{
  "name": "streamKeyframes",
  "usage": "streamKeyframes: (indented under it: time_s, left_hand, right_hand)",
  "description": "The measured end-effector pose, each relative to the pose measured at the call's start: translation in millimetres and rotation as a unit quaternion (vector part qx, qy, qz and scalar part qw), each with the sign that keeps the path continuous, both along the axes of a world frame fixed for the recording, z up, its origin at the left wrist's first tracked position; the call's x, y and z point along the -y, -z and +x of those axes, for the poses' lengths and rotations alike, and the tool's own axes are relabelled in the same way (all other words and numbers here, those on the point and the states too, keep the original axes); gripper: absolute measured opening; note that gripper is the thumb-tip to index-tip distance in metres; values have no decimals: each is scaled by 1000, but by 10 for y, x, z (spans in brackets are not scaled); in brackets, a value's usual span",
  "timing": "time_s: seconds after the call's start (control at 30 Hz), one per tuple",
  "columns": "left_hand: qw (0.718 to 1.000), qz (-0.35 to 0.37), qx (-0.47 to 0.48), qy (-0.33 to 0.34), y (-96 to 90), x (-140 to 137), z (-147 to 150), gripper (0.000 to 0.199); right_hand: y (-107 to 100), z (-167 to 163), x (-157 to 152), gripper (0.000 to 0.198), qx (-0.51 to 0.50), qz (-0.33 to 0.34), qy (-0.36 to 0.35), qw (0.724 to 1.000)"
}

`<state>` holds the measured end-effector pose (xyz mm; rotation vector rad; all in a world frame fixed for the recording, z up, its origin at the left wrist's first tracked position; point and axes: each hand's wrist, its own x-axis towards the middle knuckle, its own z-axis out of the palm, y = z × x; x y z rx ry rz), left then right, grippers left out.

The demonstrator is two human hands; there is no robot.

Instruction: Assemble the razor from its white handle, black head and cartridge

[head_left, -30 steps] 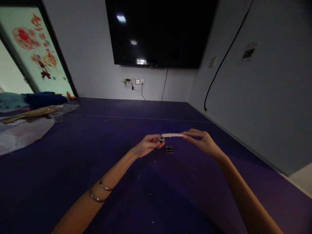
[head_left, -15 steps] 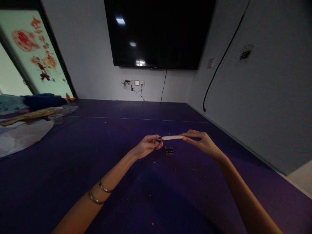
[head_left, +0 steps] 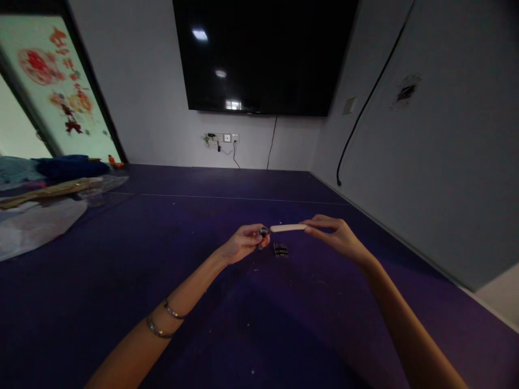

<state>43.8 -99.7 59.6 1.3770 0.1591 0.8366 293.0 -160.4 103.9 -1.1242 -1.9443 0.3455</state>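
My left hand (head_left: 248, 242) is closed around a small dark metallic piece (head_left: 263, 232) whose kind I cannot make out. The fingers cover much of it, and a greyish end shows below them. Opposite, my right hand (head_left: 331, 232) pinches the right end of a pale, slightly curved stick (head_left: 287, 228) between thumb and fingers. The stick lies nearly level, its rounded left end just beside the metallic piece with a narrow gap. Below the stick, a small black slotted object (head_left: 280, 250) rests on the purple floor (head_left: 211, 335).
At the left lie a clear plastic sheet (head_left: 44, 229), a long flat brownish piece (head_left: 52, 193) and dark blue cloth (head_left: 73, 167). A large TV (head_left: 267, 59) hangs on the far wall above sockets (head_left: 227, 138). A black cable (head_left: 365, 111) runs down the right wall.
The stick's left end now stands slightly apart from the metallic piece; earlier they appeared to touch. My left hand has shifted very slightly left, while my right hand is almost unmoved.
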Motion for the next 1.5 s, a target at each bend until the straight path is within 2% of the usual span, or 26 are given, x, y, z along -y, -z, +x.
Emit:
streamKeyframes:
  time_s: [0.27,0.47,0.67,0.8,0.97,1.13,1.23,1.3,1.4,1.5]
  left_hand:
    - [1000,4,-2,30,-4,-3,-3,16]
    - [999,0,-29,20,-2,-18,-4,17]
    - [1000,-2,-27,12,-29,11,-1,17]
    - [1000,-6,-25,11,-30,3,-8,15]
    - [1000,-3,-27,15,-32,-14,-17,20]
    - [999,-5,-35,11,-28,-22,-30,18]
    - [999,4,-36,5,-32,-27,-38,18]
    - [998,24,-52,-9,-43,-26,-38,18]
    - [992,64,-91,-64,-60,-15,-23,16]
    - [985,77,-99,-116,-61,5,12,17]
  right_hand:
    - [33,2,-41,30,8,-11,-1,1000]
    - [-26,-70,21,30,24,4,-5,1000]
    - [-8,-88,16,27,35,37,46,998]
    - [-7,-124,27,26,39,37,17,998]
    - [11,-109,10,25,29,43,53,997]
    - [-6,-120,31,27,40,33,29,998]
    - [-8,-117,33,27,35,35,49,998]
    - [4,-99,18,27,12,31,72,997]
    - [36,-94,-20,29,-77,17,108,991]
    - [66,-173,-52,27,-204,-41,80,975]
